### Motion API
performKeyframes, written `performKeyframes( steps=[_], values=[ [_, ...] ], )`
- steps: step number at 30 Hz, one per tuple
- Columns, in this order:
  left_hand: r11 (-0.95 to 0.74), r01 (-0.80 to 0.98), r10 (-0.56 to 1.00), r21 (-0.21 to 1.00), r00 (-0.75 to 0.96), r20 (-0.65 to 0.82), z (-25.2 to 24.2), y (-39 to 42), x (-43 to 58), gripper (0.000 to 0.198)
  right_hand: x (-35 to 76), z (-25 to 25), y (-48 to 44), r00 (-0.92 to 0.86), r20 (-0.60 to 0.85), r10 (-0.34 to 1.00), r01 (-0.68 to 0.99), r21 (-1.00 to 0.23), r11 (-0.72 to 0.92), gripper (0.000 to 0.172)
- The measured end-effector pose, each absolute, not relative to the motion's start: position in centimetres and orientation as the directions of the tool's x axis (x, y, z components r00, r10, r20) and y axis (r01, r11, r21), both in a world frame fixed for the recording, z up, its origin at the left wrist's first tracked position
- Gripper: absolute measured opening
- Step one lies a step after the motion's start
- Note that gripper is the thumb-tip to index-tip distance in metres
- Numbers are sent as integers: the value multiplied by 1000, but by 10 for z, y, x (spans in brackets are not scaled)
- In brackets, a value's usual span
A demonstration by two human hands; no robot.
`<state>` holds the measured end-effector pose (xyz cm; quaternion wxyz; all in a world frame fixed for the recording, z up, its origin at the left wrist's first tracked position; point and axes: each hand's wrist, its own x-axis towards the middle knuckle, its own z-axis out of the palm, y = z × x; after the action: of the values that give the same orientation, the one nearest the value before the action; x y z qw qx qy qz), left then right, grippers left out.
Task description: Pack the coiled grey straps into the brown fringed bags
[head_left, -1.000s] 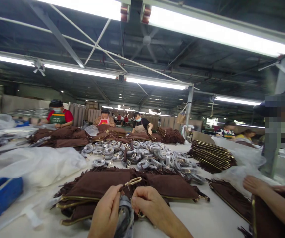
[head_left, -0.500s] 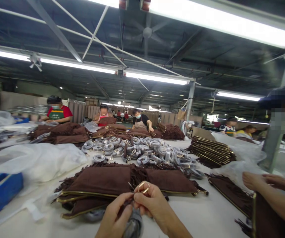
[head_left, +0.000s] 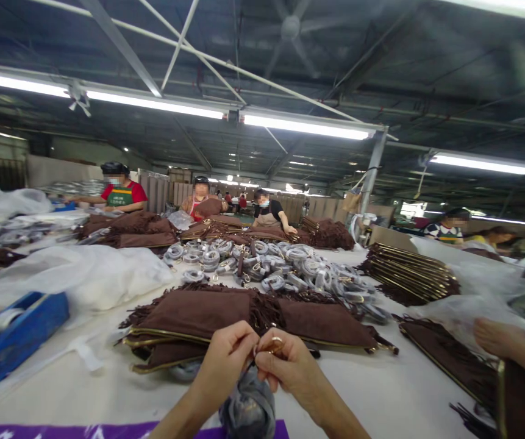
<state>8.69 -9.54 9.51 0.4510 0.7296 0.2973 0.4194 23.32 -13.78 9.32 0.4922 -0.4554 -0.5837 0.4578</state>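
My left hand (head_left: 230,353) and my right hand (head_left: 285,363) meet in front of a stack of brown fringed bags (head_left: 193,317). Between the fingertips of my right hand is a gold metal clasp (head_left: 271,346). The left fingers pinch a dark strap end right beside it; its exact shape is mostly covered. Below both hands hangs a coiled strap in grey wrapping (head_left: 248,407), which appears to belong to the same piece. Gold zippers run along the front edges of the bags.
Several wrapped coiled straps (head_left: 289,268) are heaped behind the bags. A blue tape dispenser (head_left: 28,341) stands at left by a crumpled translucent sheet (head_left: 83,274). At right, a co-worker's hand (head_left: 502,338) is near more brown bags (head_left: 445,353). Zippered pieces (head_left: 408,274) are stacked beyond.
The view has shifted, and a purple strip now shows at the lower edge. My left hand has risen closer to the right fingertips. More of the coiled strap shows below.
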Motion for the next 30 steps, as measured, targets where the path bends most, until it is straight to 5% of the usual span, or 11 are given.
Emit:
performKeyframes(
  steps=[6,9,11,13,17,24,28,30],
  values=[
    [-507,94,789,857,450,418,89,-91,85,9,238,82,-125,-91,162,982,54,-984,168,31],
    [-506,123,807,854,416,419,99,-90,81,9,241,83,-125,148,283,948,248,-938,242,28],
    [-524,157,816,837,375,440,108,-89,79,8,241,87,-130,299,523,798,491,-802,341,37],
    [-542,141,804,829,375,462,119,-89,79,7,238,93,-136,214,730,649,680,-589,438,33],
    [-585,78,757,807,409,509,140,-92,84,6,227,99,-137,-113,787,607,719,-357,596,18],
    [-678,223,689,701,524,500,125,-68,53,16,238,95,-117,71,641,764,501,-685,529,16],
    [-743,570,668,350,655,353,79,-26,15,54,265,104,-111,220,460,860,188,-885,425,20],
    [-735,638,678,229,682,276,63,-8,6,51,273,110,-109,171,406,898,106,-913,393,23]
  ],
)
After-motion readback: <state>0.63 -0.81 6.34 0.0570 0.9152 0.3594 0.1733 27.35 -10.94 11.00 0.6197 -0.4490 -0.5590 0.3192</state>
